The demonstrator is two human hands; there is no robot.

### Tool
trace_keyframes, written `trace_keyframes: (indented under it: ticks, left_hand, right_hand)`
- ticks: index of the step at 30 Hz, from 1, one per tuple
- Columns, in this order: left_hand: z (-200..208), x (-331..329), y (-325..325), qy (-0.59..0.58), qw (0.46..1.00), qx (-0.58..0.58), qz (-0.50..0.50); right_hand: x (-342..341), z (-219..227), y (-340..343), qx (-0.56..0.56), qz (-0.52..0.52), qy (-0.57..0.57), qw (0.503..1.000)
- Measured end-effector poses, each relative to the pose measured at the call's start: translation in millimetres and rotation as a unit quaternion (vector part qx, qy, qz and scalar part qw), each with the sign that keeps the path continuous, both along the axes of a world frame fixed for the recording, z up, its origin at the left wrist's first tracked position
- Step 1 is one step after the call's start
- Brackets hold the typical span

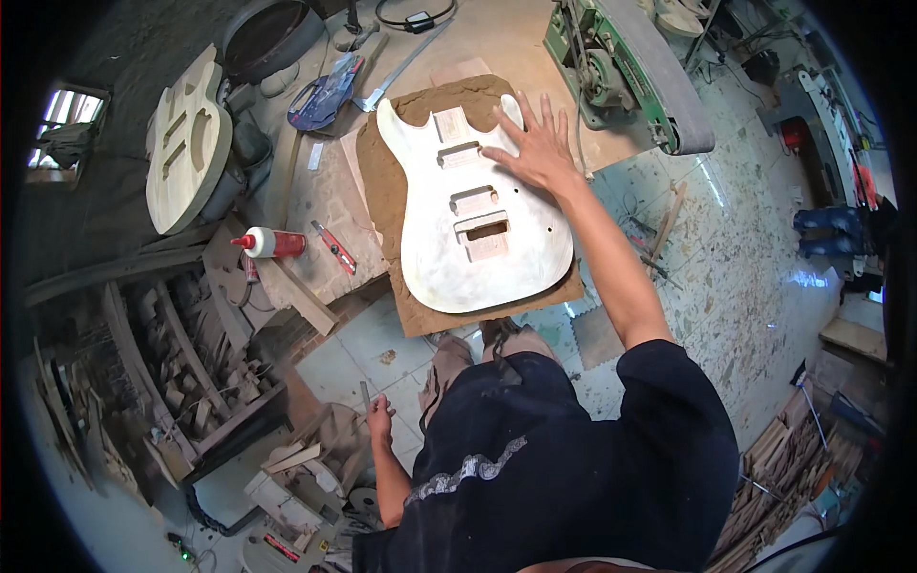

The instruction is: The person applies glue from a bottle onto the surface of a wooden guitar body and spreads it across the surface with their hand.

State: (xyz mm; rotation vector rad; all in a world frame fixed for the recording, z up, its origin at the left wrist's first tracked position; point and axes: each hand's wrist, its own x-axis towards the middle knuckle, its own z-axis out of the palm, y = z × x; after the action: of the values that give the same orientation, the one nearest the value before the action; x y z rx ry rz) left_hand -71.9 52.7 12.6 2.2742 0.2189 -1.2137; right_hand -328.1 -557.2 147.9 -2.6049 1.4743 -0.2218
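A white-coated electric guitar body [435, 239] lies face up on a brown board [380, 205] at the edge of the workbench. Its neck pocket points away from me, and rectangular cavities run down its middle. My right hand [537, 148] rests flat on the upper right horn with its fingers spread. Low at my left side, away from the bench, my left hand [380, 417] is closed on a small grey strip [365, 392]; what the strip is made of I cannot tell.
Left of the board are a red utility knife [333, 247], a white-and-red glue bottle [270, 243] and a caliper [401, 72]. A bare wooden guitar body [191, 143] stands at far left. The green belt sander [630, 72] occupies the back right. Wood scraps fill a rack [181, 382] lower left.
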Motion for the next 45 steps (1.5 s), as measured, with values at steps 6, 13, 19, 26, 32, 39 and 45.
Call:
trace_keyframes:
  ticks: [6,13,19,26,32,39,45]
  left_hand:
    - [3,-13,2,0.027,0.999,0.025,-0.005]
    - [1,-6,11,0.024,0.999,0.046,-0.008]
    - [2,10,3,0.003,1.000,0.015,-0.001]
    - [3,2,2,-0.004,1.000,-0.005,0.002]
    - [14,-17,3,0.027,0.997,0.074,-0.001]
    - [-17,-1,34,0.019,0.999,0.033,-0.014]
    - [-21,7,26,0.007,1.000,-0.001,-0.020]
  right_hand:
    - [-9,9,47,0.076,0.105,0.014,0.991]
    - [-39,-13,-8,0.088,-0.056,-0.029,0.994]
    - [-34,-26,-55,0.115,-0.025,0.001,0.993]
    - [-46,-33,-82,0.060,-0.026,0.011,0.998]
    - [-35,-32,-75,0.018,0.085,0.038,0.995]
    - [-13,-20,-115,-0.002,0.018,0.090,0.996]
    - [-41,-11,-82,0.171,-0.071,-0.161,0.969]
